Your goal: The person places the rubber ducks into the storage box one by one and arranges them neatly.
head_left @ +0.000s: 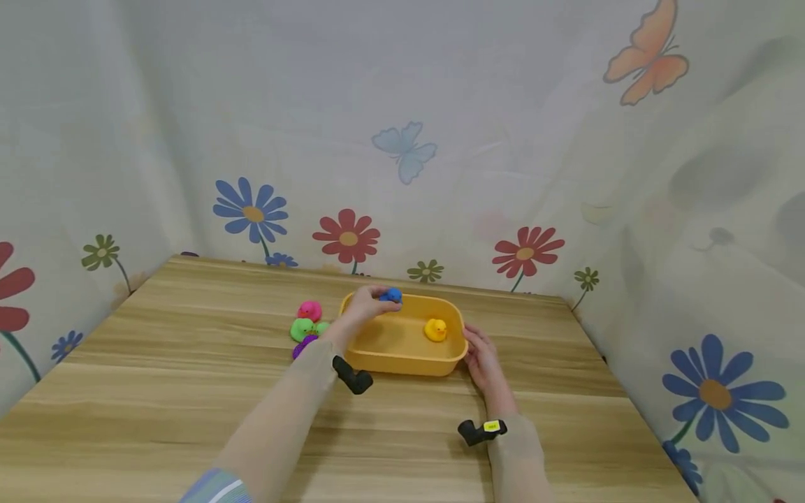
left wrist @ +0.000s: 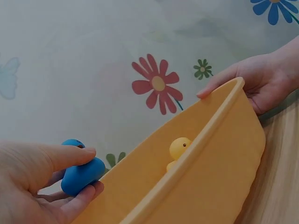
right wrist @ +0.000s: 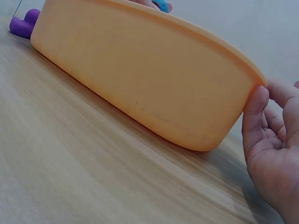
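Observation:
My left hand pinches a blue rubber duck between thumb and fingers, above the left part of a yellow-orange plastic basin. Inside the basin, toward its right end, sits a yellow rubber duck. At that same end my right hand holds the basin, its thumb against the outer wall just below the rim and its fingers round the end. The basin stands on the wooden table.
Left of the basin lie a pink duck, green ducks and a purple duck, partly hidden by my left forearm. A flower-printed curtain hangs behind the table and along both sides.

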The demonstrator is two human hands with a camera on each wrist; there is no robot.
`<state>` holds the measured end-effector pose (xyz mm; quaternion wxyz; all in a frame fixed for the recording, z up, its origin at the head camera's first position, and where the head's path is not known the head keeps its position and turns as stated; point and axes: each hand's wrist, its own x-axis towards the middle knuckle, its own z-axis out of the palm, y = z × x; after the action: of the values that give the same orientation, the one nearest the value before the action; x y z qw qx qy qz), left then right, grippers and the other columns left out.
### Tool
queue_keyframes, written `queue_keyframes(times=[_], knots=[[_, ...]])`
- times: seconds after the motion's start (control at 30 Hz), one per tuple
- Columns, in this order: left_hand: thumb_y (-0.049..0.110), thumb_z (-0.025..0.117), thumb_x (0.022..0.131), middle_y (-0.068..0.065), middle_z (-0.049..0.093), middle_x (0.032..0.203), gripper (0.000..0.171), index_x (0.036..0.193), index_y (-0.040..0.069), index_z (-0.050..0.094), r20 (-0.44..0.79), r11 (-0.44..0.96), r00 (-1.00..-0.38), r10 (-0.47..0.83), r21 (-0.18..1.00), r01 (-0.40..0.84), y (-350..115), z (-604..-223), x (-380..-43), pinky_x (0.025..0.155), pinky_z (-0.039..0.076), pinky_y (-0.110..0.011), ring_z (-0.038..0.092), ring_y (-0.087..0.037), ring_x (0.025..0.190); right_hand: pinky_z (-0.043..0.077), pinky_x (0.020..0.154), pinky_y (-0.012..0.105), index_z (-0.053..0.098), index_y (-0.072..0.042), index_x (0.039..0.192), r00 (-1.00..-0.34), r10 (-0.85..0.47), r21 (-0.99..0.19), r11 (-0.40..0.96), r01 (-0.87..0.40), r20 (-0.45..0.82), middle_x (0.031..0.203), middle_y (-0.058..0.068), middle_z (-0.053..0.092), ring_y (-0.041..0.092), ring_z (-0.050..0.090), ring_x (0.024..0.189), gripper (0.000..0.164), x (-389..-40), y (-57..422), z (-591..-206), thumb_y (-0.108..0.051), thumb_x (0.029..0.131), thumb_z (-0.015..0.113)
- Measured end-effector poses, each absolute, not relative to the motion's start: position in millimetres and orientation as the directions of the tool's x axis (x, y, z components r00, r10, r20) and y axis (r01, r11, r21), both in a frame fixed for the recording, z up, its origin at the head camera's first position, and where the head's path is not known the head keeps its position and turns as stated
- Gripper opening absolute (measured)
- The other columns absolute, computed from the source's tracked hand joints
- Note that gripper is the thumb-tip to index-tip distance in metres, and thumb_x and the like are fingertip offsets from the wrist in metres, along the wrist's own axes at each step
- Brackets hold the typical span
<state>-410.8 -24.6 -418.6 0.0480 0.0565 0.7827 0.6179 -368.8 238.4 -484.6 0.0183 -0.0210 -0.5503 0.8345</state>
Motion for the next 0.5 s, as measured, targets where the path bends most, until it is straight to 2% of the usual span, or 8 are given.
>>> queue_keyframes(times=[0.3,0.5], knots=[[0.01,0.074,0.086,-0.019,0.061,0.13,0.048,0.13,-0.004,0.058,-0.009,0.294,-0.985,0.175,0.955,0.044,9,-420,-415,0.103,0.047,-0.041,0.057,-0.031,0.116,0.049,0.061,0.015,0.052,0.004,0.125,-0.998,0.063,-0.917,-0.399,0.002,-0.03,0.087,-0.003,0.069,0.003,0.062,0.068,0.028,-370,238,-484,-0.008,0.1,0.053],[0.009,0.076,0.084,-0.017,0.062,0.123,0.047,0.126,-0.002,0.061,-0.077,0.32,-0.982,0.175,0.947,-0.017,22,-428,-423,0.1,0.049,-0.041,0.058,-0.028,0.106,0.05,0.062,0.014,0.044,0.008,0.134,-0.997,0.054,-0.92,-0.391,0.022,-0.047,0.088,-0.003,0.068,0.003,0.062,0.069,0.039,-370,240,-482,-0.01,0.1,0.052]])
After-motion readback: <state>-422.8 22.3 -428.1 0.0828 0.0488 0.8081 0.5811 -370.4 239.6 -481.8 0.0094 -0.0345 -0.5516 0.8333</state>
